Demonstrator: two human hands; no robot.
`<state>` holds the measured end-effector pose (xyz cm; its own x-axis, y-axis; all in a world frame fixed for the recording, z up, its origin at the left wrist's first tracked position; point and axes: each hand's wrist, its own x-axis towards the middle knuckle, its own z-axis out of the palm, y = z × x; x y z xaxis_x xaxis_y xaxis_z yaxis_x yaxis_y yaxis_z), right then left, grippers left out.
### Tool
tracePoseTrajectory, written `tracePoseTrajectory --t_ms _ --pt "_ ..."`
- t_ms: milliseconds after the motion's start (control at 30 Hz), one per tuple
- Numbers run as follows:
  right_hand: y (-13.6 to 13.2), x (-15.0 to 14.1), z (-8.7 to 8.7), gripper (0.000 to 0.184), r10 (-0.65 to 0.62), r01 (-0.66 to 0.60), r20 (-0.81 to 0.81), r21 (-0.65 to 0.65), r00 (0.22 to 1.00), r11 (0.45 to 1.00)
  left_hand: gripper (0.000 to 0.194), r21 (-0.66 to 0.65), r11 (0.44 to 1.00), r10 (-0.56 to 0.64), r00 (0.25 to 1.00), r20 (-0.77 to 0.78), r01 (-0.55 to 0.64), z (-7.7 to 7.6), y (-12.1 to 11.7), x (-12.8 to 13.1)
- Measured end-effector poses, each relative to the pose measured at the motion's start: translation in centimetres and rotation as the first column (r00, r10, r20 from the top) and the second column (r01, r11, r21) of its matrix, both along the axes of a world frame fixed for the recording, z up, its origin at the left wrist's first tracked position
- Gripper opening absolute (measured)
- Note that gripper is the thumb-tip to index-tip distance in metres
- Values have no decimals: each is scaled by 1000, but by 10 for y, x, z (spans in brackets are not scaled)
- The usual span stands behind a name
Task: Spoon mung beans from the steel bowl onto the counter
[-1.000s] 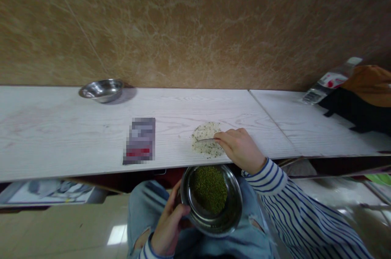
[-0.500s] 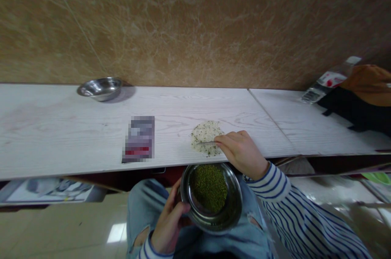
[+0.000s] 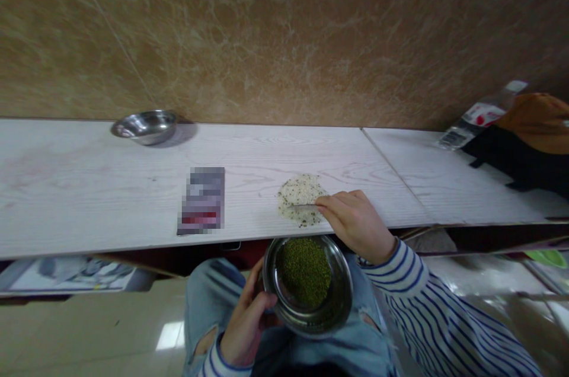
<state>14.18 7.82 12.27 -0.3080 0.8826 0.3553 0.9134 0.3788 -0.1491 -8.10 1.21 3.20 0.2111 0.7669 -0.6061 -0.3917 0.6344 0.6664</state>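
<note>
My left hand [image 3: 246, 322] grips the left rim of a steel bowl [image 3: 341, 300], thumb on top. Small green beans [image 3: 306, 273] lie in the bowl, which is over my lap at the counter's front edge. In my right hand [image 3: 355, 224], thumb and fingers pinch a thin, shiny metal tool [image 3: 302, 206] whose exact kind I cannot make out. Its tip points left, over the near part of a flat, round pile of white grains [image 3: 301, 190] mixed with green bits. The pile rests on the white wood-grain counter [image 3: 253, 152].
Farther back at the left, a second steel bowl [image 3: 146, 128] stands by the tiled wall. A flat packet-like thing [image 3: 202, 199], blurred out, lies left of the pile. On the right are a clear plastic bottle [image 3: 478, 119] and a black and brown bag-like bundle [image 3: 524, 140].
My right hand and the metal tool have moved very slightly to the right. The left hand and the bowl of beans stay in place.
</note>
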Motion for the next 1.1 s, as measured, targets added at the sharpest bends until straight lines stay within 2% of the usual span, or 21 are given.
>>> tracePoseTrajectory --t_ms 233,500,733,1100 --pt "-12 9 0 22 -25 29 -59 65 998 997 77 13 1000 -4 1000 -18 5 -1 0 0" --pt "-23 5 -5 23 53 -53 -58 -10 997 999 79 -12 1000 -4 1000 -21 3 0 0 1" --pt "-22 0 -6 20 83 -84 -51 -29 995 996 78 -5 1000 0 1000 -25 0 3 1 2" --pt "-6 4 -14 23 46 -48 -47 -50 998 998 80 -9 1000 2 999 -48 -2 0 2 0"
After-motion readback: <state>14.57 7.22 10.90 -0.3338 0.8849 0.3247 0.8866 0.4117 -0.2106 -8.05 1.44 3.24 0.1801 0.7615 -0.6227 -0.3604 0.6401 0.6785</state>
